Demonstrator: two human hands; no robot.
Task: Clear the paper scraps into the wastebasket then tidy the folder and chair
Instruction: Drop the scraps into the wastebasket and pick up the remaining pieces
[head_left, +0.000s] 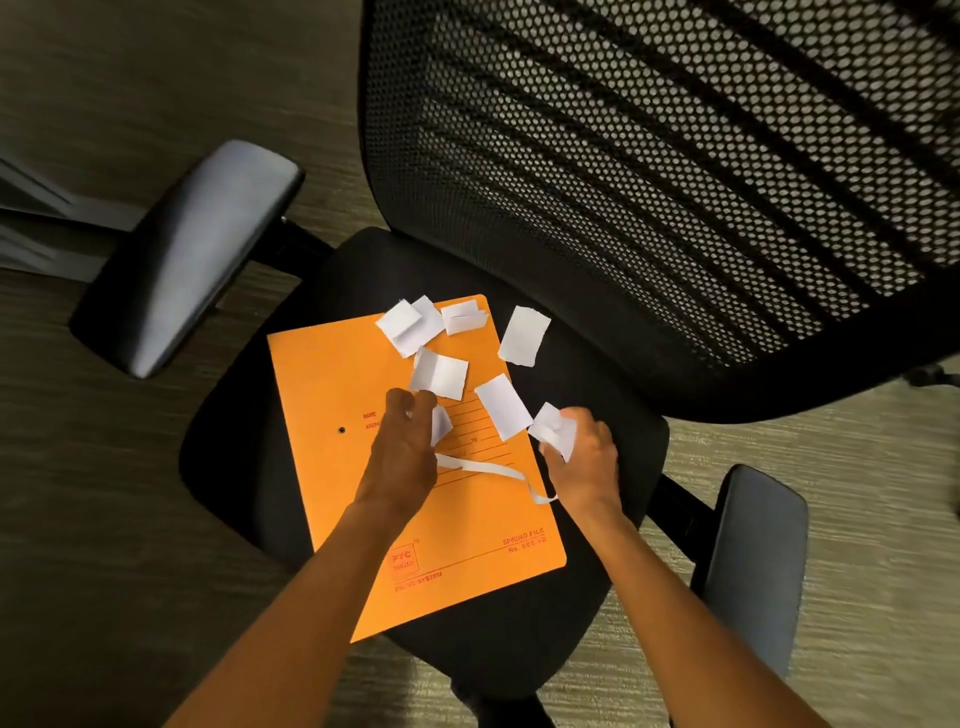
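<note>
An orange folder (337, 395) lies flat on the black seat (597, 405) of an office chair. Several white paper scraps (439, 371) are scattered over its far half, and one scrap (523, 336) lies on the seat just past its right edge. A thin paper strip (488, 469) curls across the folder between my hands. My left hand (408, 441) is closed over the folder's middle with a scrap (441, 423) pinched in its fingers. My right hand (584, 457) at the folder's right edge grips crumpled scraps (556, 431).
The chair's mesh backrest (675, 182) rises at the upper right. Grey armrests stand at the left (197, 249) and lower right (753, 561). Carpeted floor (104, 519) surrounds the chair. No wastebasket is in view.
</note>
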